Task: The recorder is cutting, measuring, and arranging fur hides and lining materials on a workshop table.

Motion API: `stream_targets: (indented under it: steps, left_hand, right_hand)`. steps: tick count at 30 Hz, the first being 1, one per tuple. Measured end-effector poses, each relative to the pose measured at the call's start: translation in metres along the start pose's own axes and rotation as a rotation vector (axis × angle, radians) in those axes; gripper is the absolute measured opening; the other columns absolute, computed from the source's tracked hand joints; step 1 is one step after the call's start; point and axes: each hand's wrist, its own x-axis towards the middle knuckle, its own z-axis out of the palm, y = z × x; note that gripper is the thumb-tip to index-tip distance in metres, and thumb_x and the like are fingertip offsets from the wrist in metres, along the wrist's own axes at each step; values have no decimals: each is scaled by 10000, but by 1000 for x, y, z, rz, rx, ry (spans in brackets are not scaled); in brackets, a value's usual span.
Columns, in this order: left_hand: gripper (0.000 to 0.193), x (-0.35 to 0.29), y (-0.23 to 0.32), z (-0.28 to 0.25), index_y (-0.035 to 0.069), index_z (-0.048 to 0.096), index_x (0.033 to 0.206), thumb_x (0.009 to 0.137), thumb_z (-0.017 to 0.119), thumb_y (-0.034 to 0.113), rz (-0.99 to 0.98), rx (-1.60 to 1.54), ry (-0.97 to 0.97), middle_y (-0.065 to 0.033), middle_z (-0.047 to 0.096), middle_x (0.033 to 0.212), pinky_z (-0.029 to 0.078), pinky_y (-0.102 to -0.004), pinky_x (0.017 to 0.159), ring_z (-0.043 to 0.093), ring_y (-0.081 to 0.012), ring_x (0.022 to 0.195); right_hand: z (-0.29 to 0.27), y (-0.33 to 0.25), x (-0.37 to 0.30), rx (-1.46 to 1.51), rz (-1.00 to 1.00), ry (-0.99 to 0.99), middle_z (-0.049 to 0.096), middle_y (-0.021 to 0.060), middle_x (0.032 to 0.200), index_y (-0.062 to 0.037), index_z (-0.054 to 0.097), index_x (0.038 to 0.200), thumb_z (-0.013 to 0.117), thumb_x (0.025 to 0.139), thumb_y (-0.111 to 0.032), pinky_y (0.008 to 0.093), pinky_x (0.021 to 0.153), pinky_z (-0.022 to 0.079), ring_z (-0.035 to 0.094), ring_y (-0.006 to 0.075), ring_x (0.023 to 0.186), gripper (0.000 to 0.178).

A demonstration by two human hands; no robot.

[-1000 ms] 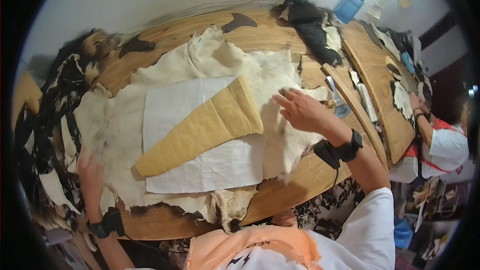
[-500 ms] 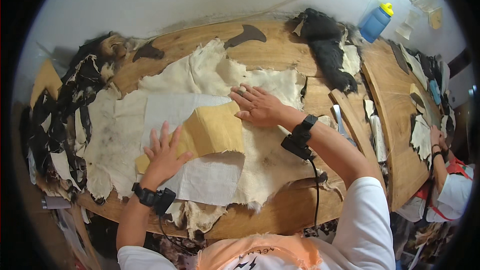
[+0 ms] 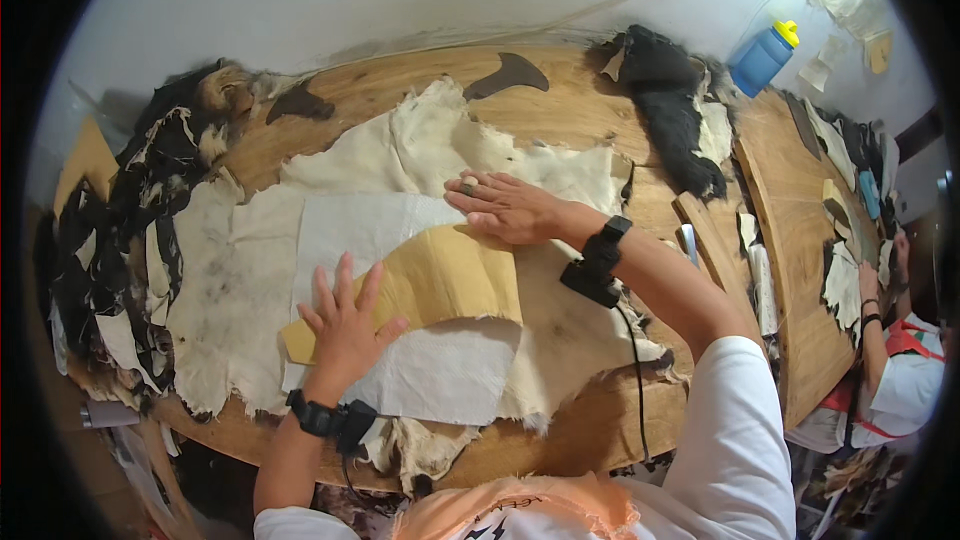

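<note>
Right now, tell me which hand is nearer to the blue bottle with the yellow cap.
Right. The right hand lies flat on the pale hide near the table's middle, down-left of the blue bottle at the far right corner. The left hand presses the tan piece, farther away.

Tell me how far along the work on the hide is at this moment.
Done: the pale hide lies spread on the wooden table, a white sheet on it, and the tan pattern piece on top. In hand: the left hand and right hand press flat on the piece, fingers spread. Left: no marking or cutting shows; the hide around it looks whole, and neither hand holds a tool.
</note>
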Motion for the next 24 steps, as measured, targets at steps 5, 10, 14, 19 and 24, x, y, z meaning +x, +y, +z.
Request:
stream_targets:
  steps: [5,10,14,19,24]
  left_hand:
    - [721,-5,-7,1,151,272,1366,776,564,446,69,12,54,-138,70,1450,98,-718,893,41,-420,1305]
    - [720,-3,-12,7,191,310,1355,769,520,553,113,28,92,-146,114,1438,88,-746,866,41,-430,1302]
    - [718,-6,-10,3,151,308,1352,755,582,439,112,34,109,-131,106,1447,111,-712,893,76,-413,1303]
    - [719,-10,-8,6,174,306,1354,750,593,437,101,15,123,-129,118,1444,127,-711,889,88,-413,1298]
    - [724,-4,-7,12,201,297,1358,745,597,444,138,27,192,-124,126,1441,155,-711,879,96,-412,1296]
  right_hand:
    - [-13,21,3,-2,55,-32,181,57,1450,-134,211,1391,180,946,-405,375,1087,120,128,277,1340,522]
    - [-22,34,10,-22,21,-46,200,50,1447,-129,233,1384,222,939,-431,355,1084,130,148,244,1338,538]
    - [-16,39,12,-72,16,39,194,53,1448,-122,236,1381,248,934,-426,360,1082,129,155,243,1336,540]
    - [-14,36,12,-195,111,165,252,84,1423,-111,293,1356,311,914,-434,383,1070,169,193,280,1320,548]
    - [-34,25,-6,-524,434,291,348,179,1334,-37,403,1263,453,857,-383,418,999,291,303,326,1252,536]
